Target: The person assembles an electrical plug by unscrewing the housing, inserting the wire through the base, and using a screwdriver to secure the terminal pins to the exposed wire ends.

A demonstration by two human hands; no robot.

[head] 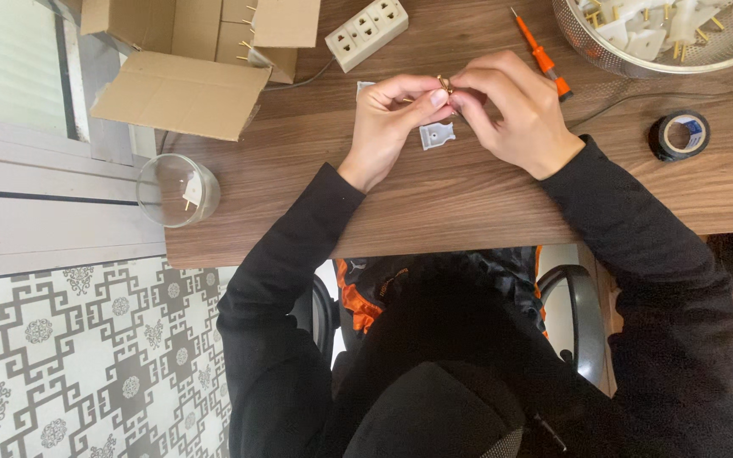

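Observation:
My left hand (pixel 390 123) and my right hand (pixel 515 106) meet above the wooden table (pixel 434 203), fingertips pinched together on a small brass-coloured metal piece (pixel 445 84). Just below the fingers a small white plastic plug cover (pixel 436 136) lies flat on the table. Another white plastic bit (pixel 364 86) peeks out behind my left hand. An orange-handled screwdriver (pixel 539 53) lies just beyond my right hand, partly hidden by it.
A white power strip (pixel 366 31) lies at the back. An open cardboard box (pixel 193 59) stands at back left. A metal mesh basket (pixel 663 34) of white plug parts sits at back right, black tape roll (pixel 679 136) at right, a clear glass (pixel 176 190) at the left edge.

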